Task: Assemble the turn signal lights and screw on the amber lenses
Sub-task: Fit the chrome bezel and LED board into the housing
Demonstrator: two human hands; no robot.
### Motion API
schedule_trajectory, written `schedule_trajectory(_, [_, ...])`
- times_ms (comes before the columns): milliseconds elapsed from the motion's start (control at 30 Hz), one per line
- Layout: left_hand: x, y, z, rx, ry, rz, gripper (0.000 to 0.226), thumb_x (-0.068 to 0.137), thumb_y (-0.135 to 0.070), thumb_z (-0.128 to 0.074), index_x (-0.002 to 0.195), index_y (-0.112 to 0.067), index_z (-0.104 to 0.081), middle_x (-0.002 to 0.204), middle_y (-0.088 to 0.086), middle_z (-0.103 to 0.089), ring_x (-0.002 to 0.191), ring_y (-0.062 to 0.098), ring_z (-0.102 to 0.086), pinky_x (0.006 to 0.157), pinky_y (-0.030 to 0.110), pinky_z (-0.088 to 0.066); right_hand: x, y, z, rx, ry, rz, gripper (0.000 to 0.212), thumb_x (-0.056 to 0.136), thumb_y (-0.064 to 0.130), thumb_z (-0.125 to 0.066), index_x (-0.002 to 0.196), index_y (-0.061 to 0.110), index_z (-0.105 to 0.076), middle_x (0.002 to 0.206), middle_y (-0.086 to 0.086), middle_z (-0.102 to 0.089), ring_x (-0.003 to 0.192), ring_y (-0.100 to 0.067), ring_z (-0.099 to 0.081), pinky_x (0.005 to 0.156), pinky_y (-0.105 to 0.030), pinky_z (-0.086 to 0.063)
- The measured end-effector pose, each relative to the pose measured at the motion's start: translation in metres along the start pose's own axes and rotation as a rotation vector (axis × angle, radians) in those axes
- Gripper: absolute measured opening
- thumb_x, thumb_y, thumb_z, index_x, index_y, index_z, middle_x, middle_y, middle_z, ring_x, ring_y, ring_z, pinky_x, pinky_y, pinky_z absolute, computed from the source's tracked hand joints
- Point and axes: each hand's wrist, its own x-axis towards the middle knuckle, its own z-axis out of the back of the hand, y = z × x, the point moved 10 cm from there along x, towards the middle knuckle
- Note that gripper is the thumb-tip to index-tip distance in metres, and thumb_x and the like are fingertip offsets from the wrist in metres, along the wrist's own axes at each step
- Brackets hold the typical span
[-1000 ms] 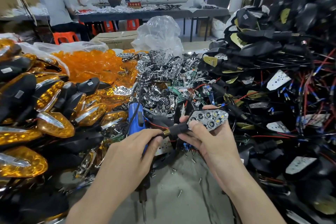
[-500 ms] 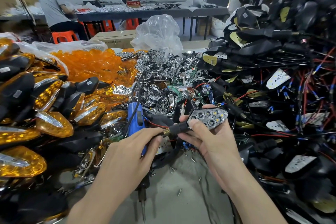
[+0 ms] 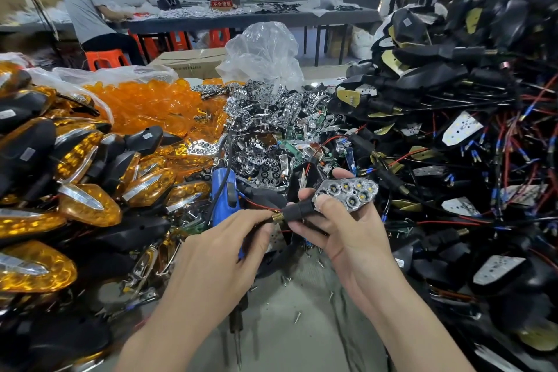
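Observation:
My right hand (image 3: 347, 235) grips a turn signal light (image 3: 347, 192) at the middle of the view, thumb on its black stem and chrome reflector. The reflector faces up and shows several LED cups; no amber lens covers it. My left hand (image 3: 223, 254) pinches the brass threaded end (image 3: 277, 217) of the stem, where red and black wires come out. A blue electric screwdriver (image 3: 223, 193) lies on the table just behind my left hand. Loose amber lenses (image 3: 145, 103) sit in a clear bag at the back left.
Finished amber lights (image 3: 90, 205) are heaped on the left. Chrome reflectors (image 3: 271, 109) pile up behind the hands, black housings with wires (image 3: 453, 160) fill the right. Loose screws (image 3: 297, 317) dot the grey table between my arms. People work at a far table.
Both hands keep the same hold on the light. Only the view has shifted slightly; people in the background have moved.

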Motion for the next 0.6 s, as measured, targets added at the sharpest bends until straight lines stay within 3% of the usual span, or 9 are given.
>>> schedule_trajectory(67, [0.0,-0.001,0.001,-0.009,-0.002,0.003,0.022,0.097,-0.044,-0.047,0.108,-0.037,-0.064,0.071,-0.028,-0.056,0.061,-0.001,-0.056,0.053,0.017,-0.042,-0.001,-0.003,-0.004,0.049,0.001,-0.025,0.033,0.088,0.007,-0.063,0.117,0.023,-0.056,0.096,-0.012,-0.075,0.086,-0.029,-0.075,0.069,-0.037,-0.061])
schedule_trajectory(200, [0.0,-0.006,0.002,0.019,-0.008,-0.007,0.024,0.097,-0.044,-0.044,0.106,-0.037,-0.065,0.053,-0.017,-0.041,0.049,-0.002,-0.042,0.046,0.013,-0.03,-0.003,-0.008,-0.008,0.079,0.002,-0.094,0.006,0.084,0.014,-0.067,0.089,0.016,-0.068,0.092,-0.011,-0.075,0.084,-0.027,-0.076,0.068,-0.039,-0.062])
schedule_trajectory(300, [0.001,-0.006,0.005,0.029,-0.024,-0.017,0.024,0.097,-0.041,-0.046,0.105,-0.035,-0.068,0.053,-0.022,-0.031,0.048,-0.003,-0.034,0.045,0.016,-0.032,-0.005,-0.01,-0.012,0.062,0.048,-0.11,0.024,0.084,0.017,-0.07,0.103,0.005,-0.061,0.106,-0.019,-0.075,0.099,-0.036,-0.074,0.074,-0.041,-0.062])
schedule_trajectory(433, [0.001,-0.005,0.001,0.059,0.01,-0.03,0.021,0.096,-0.04,-0.05,0.106,-0.037,-0.068,0.059,-0.023,-0.041,0.053,0.004,-0.051,0.043,0.02,-0.042,-0.005,-0.012,-0.008,0.018,0.008,-0.118,0.023,0.085,0.016,-0.065,0.103,0.004,-0.059,0.101,-0.019,-0.075,0.096,-0.039,-0.074,0.067,-0.033,-0.062])
schedule_trajectory(533, [0.001,-0.003,0.001,0.04,0.034,-0.009,0.02,0.096,-0.046,-0.049,0.105,-0.039,-0.066,0.055,-0.03,-0.034,0.057,-0.001,-0.051,0.049,0.006,-0.032,-0.002,-0.009,-0.004,0.002,-0.031,-0.092,0.024,0.083,0.018,-0.065,0.102,0.004,-0.06,0.097,-0.017,-0.075,0.094,-0.038,-0.075,0.065,-0.031,-0.062])
schedule_trajectory(600, [0.001,0.001,0.002,0.025,0.041,0.006,0.02,0.096,-0.048,-0.047,0.104,-0.04,-0.065,0.052,-0.032,-0.033,0.053,-0.011,-0.044,0.05,0.005,-0.029,-0.001,-0.004,0.0,-0.007,-0.063,-0.069,0.017,0.083,0.018,-0.065,0.096,0.007,-0.064,0.097,-0.018,-0.075,0.094,-0.04,-0.075,0.065,-0.031,-0.062])
